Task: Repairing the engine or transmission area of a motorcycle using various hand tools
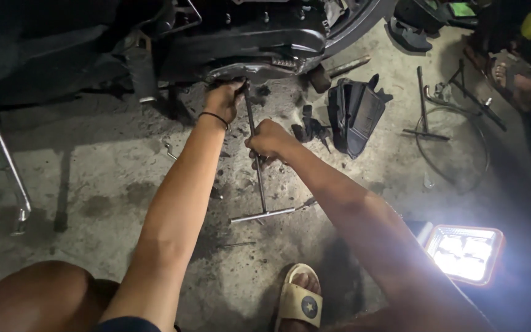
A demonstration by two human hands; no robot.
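Observation:
A long metal T-handle wrench (258, 178) runs from the underside of a dark scooter engine cover (265, 46) down toward me, its crossbar low over the concrete. My left hand (224, 98), with a black band on the wrist, grips the wrench's far tip at the engine's lower edge. My right hand (268, 141) is closed around the middle of the shaft. My knee and a sandalled foot (301, 298) show at the bottom.
A black plastic cover (354, 114) lies on the floor right of the hands. Another T-handle tool (424, 107) and a loop of cable (462, 154) lie further right. A bright square work lamp (465, 252) glares at lower right. A chrome stand (7, 178) is at left. Another person's foot (508, 77) is at top right.

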